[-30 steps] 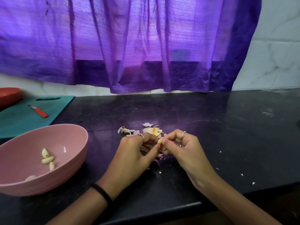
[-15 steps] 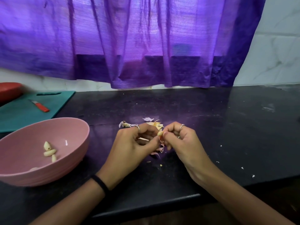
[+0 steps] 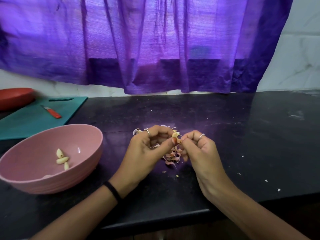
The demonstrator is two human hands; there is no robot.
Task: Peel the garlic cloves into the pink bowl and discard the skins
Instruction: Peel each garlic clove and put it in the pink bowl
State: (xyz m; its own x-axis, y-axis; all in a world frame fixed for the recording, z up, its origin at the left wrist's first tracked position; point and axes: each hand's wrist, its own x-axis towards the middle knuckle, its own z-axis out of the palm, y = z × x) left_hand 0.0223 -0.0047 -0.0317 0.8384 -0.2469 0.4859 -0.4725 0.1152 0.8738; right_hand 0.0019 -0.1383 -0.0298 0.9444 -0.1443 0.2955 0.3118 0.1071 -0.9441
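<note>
Above the skins (image 3: 171, 155), both hands pinch one clove (image 3: 174, 135)

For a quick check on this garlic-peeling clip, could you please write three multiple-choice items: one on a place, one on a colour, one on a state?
1. Where does the knife lie?
A. in the pink bowl
B. on the green cutting board
C. beside the right hand

2. What colour is the curtain?
A. purple
B. yellow
C. white

3. What are the two hands doing?
A. resting flat on the counter
B. lifting the bowl
C. both pinching one garlic clove

Answers:
1 B, the red-handled knife rests on the cutting board at the far left.
2 A, the fabric over the window is purple throughout.
3 C, the left hand and right hand meet at the garlic clove above the pile of skins, while the pink bowl stands untouched with peeled cloves inside.
</note>
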